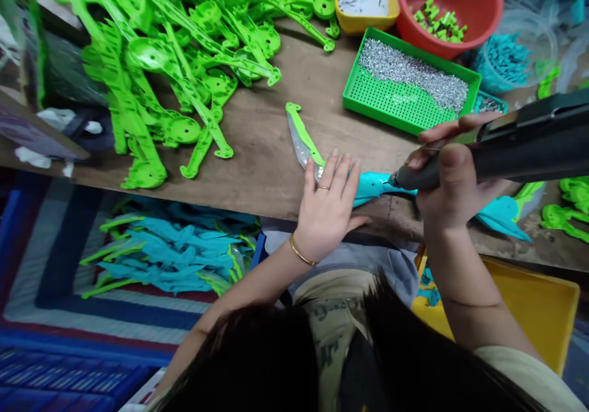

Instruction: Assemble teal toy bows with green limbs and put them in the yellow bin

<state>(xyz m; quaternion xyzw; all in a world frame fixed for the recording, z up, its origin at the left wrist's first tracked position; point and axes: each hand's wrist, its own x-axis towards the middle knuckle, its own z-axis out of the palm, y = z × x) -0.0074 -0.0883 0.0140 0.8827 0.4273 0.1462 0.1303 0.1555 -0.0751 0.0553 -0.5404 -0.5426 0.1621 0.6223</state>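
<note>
Flat on a blue and green plastic part (373, 185), my left hand (327, 209) presses it against the table with the fingers stretched out. A green arm with a clear plastic blade (301, 142) sticks out beyond those fingers. My right hand (453, 178) is wrapped round a black electric screwdriver (501, 154). The tool's tip meets the blue surface just right of my left hand. Under my right wrist, another blue piece (504, 215) shows at the table's front edge.
Green plastic parts (184, 62) pile up at the back left. Screws fill part of a green tray (391, 102); beside it stand a yellow bin (365, 25), a red bowl (478, 7) and a clear tub (543, 50). Blue-green pieces (175, 252) lie in a crate below. A yellow crate (529, 301) sits lower right.
</note>
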